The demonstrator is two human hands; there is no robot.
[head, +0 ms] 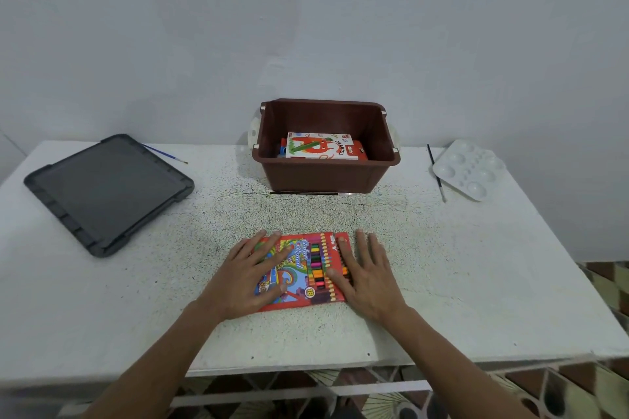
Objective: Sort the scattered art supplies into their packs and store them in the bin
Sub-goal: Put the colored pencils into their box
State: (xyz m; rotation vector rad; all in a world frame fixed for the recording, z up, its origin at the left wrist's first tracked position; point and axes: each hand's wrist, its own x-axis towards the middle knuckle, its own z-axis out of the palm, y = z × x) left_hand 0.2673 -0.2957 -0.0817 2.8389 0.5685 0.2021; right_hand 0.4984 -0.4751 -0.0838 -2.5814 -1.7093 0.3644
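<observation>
Colour pencil pack [299, 270] marked 18 lies flat on the worktop [442, 265] near its front edge, pressed under the left hand [246, 277] and right hand [369, 277], fingers straight. Beyond it, the brown bin [326, 177] holds an oil pastels box [321, 146].

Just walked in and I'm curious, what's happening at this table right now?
A person rests the left hand and the right hand flat on a colour pencil pack near the front edge of the table. Behind it, the brown bin already holds an oil pastels pack. Three brushes, a white palette and a grey lid lie on the table outside the bin.
</observation>
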